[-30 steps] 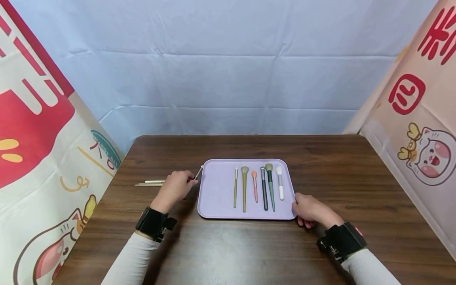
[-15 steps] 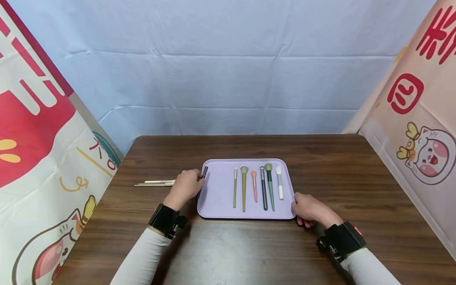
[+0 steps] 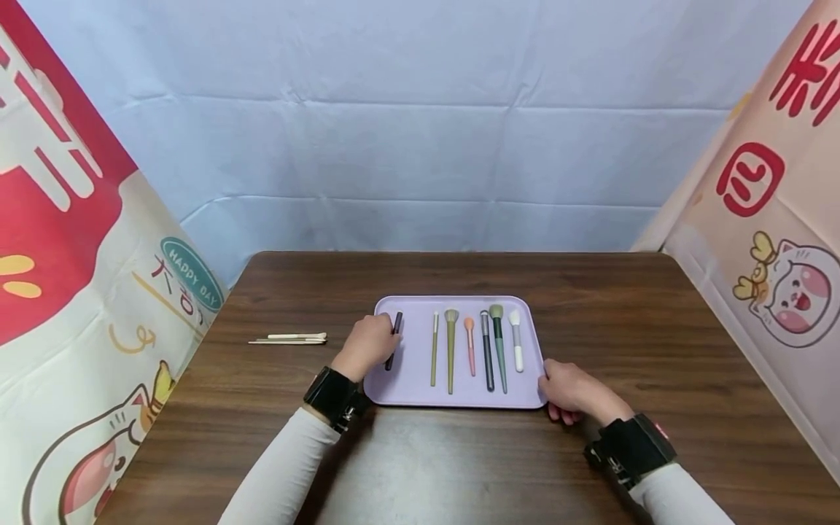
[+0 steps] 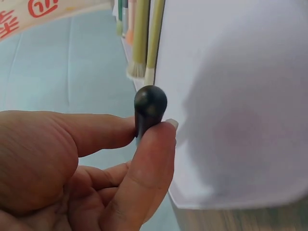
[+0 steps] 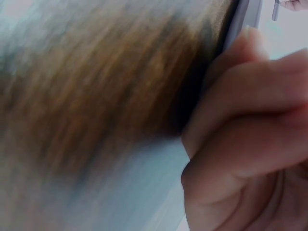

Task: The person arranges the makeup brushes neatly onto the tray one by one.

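Observation:
In the head view my left hand (image 3: 369, 343) is over the left end of a lilac tray (image 3: 410, 397). It pinches a dark-handled makeup brush (image 3: 397, 324) between thumb and fingers. The left wrist view shows the rounded black end of this makeup brush (image 4: 150, 103) at the fingertips; its other end is hidden. My right hand (image 3: 572, 386) grips the tray's right edge near the front corner, with curled fingers in the right wrist view. Several makeup brushes lie side by side on the tray, among them an olive brush (image 3: 450, 350), a pink brush (image 3: 470, 347) and a white-and-grey brush (image 3: 516, 341).
A few thin pale brushes (image 3: 289, 339) lie on the brown wooden table (image 3: 590, 292), left of the tray. A light blue cloth (image 3: 420, 146) hangs behind the table. Printed cloths (image 3: 755, 292) stand along both sides.
My left hand has moved right, carrying the dark makeup brush from beside the tray to above its left end, and the brush has turned upright in line with the others. My right hand stays put.

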### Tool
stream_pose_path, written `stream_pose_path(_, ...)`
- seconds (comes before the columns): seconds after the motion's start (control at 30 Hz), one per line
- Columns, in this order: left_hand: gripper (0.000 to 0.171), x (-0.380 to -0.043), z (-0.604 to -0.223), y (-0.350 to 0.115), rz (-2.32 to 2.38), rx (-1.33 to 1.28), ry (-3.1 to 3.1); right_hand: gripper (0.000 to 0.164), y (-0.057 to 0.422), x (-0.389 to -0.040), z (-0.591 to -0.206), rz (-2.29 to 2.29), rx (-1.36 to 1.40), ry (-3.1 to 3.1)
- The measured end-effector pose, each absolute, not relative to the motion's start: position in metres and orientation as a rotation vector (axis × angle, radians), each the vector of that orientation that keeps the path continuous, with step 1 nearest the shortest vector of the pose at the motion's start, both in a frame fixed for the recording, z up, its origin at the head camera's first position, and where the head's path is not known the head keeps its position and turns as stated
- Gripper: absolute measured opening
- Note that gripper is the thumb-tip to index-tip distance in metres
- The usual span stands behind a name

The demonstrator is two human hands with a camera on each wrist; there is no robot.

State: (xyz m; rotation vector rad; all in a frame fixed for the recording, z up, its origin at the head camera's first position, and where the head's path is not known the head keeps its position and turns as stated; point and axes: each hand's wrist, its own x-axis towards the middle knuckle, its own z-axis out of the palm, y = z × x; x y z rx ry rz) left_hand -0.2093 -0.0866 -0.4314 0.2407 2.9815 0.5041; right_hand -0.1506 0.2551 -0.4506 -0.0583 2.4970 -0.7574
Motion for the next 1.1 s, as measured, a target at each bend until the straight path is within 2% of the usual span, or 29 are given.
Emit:
stream_pose_path(0.63,0.026,-0.222,-0.438,-0.054,0.455,0.233,2.820,0.011,0.256,-0.151,-0.450,-0.748,-0.089,2.508)
stream_pose_path(1.1,0.025,-0.227,-0.439,-0.041,0.472,0.111,2.784,0.011,0.257,-0.152,-0.451,-0.759,-0.075,2.501)
